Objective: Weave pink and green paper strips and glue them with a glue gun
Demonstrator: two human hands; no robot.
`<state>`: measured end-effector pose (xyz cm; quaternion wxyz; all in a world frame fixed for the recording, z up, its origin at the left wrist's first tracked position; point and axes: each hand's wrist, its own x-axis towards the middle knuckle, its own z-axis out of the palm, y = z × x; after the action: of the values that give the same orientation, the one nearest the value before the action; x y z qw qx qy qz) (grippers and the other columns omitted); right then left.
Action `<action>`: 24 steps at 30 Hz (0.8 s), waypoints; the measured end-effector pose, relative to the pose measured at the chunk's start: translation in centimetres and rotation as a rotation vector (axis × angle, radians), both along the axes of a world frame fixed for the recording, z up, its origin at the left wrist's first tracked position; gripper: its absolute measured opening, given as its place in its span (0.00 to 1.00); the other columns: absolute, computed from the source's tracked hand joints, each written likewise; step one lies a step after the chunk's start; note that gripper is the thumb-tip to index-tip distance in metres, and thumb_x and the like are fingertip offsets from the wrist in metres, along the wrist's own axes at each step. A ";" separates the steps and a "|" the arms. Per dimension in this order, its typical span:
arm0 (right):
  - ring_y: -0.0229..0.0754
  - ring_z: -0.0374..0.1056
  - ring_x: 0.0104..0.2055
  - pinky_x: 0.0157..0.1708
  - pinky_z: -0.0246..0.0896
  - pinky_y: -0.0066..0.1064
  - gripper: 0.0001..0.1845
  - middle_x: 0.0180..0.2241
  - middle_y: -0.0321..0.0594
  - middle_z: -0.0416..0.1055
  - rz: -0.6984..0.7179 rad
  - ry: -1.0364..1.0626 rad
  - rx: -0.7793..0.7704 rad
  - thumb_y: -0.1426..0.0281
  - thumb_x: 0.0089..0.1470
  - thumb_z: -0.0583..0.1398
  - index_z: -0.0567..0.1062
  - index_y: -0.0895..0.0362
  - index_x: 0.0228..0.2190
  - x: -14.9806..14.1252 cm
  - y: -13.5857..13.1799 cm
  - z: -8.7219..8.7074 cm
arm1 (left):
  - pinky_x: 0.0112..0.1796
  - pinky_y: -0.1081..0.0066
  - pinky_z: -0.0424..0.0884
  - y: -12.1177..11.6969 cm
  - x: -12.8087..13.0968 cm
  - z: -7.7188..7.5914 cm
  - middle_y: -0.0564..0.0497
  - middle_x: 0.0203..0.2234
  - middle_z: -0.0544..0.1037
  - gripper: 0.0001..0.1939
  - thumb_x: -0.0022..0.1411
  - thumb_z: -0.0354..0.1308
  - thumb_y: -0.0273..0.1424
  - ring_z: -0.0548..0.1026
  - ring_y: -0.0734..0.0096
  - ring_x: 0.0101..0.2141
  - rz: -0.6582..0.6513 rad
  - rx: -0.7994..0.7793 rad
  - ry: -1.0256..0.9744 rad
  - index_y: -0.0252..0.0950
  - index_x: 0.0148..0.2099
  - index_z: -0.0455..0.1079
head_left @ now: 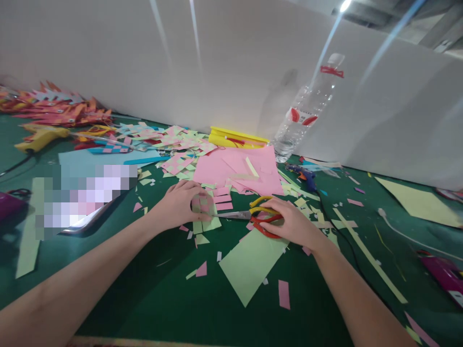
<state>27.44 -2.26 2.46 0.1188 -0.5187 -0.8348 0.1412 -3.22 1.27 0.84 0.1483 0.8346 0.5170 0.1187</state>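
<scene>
My left hand (181,203) is curled around a small woven piece of pink and pale green paper strips (203,208), holding it just above the green table (152,294). My right hand (291,224) grips the red and yellow handles of a pair of scissors (253,215). The blades point left, their tip at the woven piece's edge. A pale green sheet (249,262) lies below the scissors. Pink sheets (238,168) lie just beyond both hands.
Paper scraps litter the table. A clear plastic bottle (307,113) leans on the white wall. A yellow glue gun (41,137) and orange paper shapes (54,108) sit far left, a blue glue gun (306,176) right, a yellow box (237,137) behind, a blurred-out object (79,197) left.
</scene>
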 end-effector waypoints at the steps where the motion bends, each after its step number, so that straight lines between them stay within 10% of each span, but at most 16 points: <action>1: 0.49 0.63 0.53 0.50 0.61 0.46 0.21 0.52 0.41 0.66 0.004 0.001 -0.004 0.55 0.51 0.57 0.70 0.51 0.45 0.0 0.0 0.0 | 0.50 0.50 0.58 0.0 0.0 0.0 0.46 0.51 0.67 0.32 0.48 0.57 0.55 0.61 0.48 0.53 0.003 -0.001 0.001 0.43 0.51 0.68; 17: 0.43 0.68 0.45 0.43 0.66 0.36 0.18 0.48 0.39 0.69 0.101 0.097 -0.098 0.62 0.49 0.60 0.72 0.50 0.43 0.4 -0.3 1.4 | 0.51 0.49 0.58 0.1 -0.2 -0.2 0.46 0.50 0.68 0.29 0.50 0.57 0.54 0.62 0.50 0.52 0.000 0.016 -0.021 0.44 0.49 0.70; 24: 0.49 0.64 0.52 0.48 0.64 0.44 0.24 0.53 0.44 0.66 -0.084 0.077 -0.023 0.55 0.50 0.58 0.69 0.52 0.47 -0.1 -0.1 0.4 | 0.50 0.52 0.60 0.4 -0.3 -0.4 0.47 0.49 0.70 0.24 0.54 0.55 0.51 0.64 0.52 0.51 -0.015 0.037 -0.039 0.43 0.48 0.71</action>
<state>27.32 -2.34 2.87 0.1507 -0.5487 -0.8055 0.1655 -3.56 1.72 0.39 0.1436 0.8388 0.5053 0.1433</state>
